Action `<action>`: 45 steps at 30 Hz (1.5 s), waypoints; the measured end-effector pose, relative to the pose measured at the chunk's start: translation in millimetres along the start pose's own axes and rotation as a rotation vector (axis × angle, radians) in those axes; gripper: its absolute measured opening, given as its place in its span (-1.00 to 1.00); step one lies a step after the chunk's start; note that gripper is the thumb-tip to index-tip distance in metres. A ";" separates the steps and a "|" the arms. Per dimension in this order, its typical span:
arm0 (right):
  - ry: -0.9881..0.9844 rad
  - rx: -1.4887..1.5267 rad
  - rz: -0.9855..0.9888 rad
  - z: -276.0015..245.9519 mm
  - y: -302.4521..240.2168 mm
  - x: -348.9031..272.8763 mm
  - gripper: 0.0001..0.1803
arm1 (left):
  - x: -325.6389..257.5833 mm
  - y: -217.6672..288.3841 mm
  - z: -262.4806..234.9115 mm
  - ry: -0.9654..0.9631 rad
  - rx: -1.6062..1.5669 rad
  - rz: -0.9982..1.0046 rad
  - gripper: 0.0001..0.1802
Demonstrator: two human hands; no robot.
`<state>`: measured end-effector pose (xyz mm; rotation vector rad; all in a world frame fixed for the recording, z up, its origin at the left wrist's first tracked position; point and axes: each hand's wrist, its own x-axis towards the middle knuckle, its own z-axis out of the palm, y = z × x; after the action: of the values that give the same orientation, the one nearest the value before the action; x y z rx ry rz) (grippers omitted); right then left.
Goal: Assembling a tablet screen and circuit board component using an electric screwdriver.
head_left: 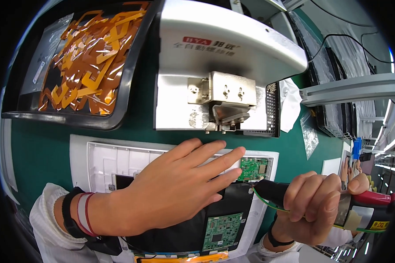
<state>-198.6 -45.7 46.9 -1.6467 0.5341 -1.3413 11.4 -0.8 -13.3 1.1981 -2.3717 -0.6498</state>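
My left hand [180, 188] lies with its fingers spread over a white plastic housing [264, 210], its fingertips near a green circuit board [253, 168] in the upper right corner. Inside the housing is a black panel [175, 239], and a second green circuit board [222, 231] sits at its lower right. My right hand [318, 204] is wrapped round an electric screwdriver [271, 191] held nearly level. The tool has a black nose, a red lever and a green wire along it. Its tip points left, at the panel's edge below the upper board; whether it touches a screw is too small to tell.
A silver screw feeder [184, 65] stands just beyond the housing. At the far left, a black tray [74, 117] holds a bag of orange flex cables [92, 65]. A small clear bag [309, 136] lies on the green mat, and stacked black trays [333, 83] stand at the right.
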 end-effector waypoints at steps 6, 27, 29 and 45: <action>-0.018 -0.033 0.010 4.3 3.1 -0.7 -0.74 | -1.2 -1.5 2.7 0.035 -0.010 0.005 -0.40; -0.034 -0.078 0.038 1.8 6.1 -3.7 -0.65 | -1.0 1.0 5.3 0.046 -0.014 -0.005 -0.41; -0.039 -0.077 0.040 2.4 7.0 -4.2 -0.66 | -1.3 1.3 5.7 0.042 -0.017 -0.013 -0.42; 0.033 -0.079 0.072 17.8 6.0 -7.4 -0.67 | -1.5 0.1 1.8 0.034 0.003 -0.008 -0.39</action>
<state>-183.2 -36.1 38.1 -1.6556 0.6667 -1.3114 11.2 0.9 -14.9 1.2113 -2.3421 -0.6239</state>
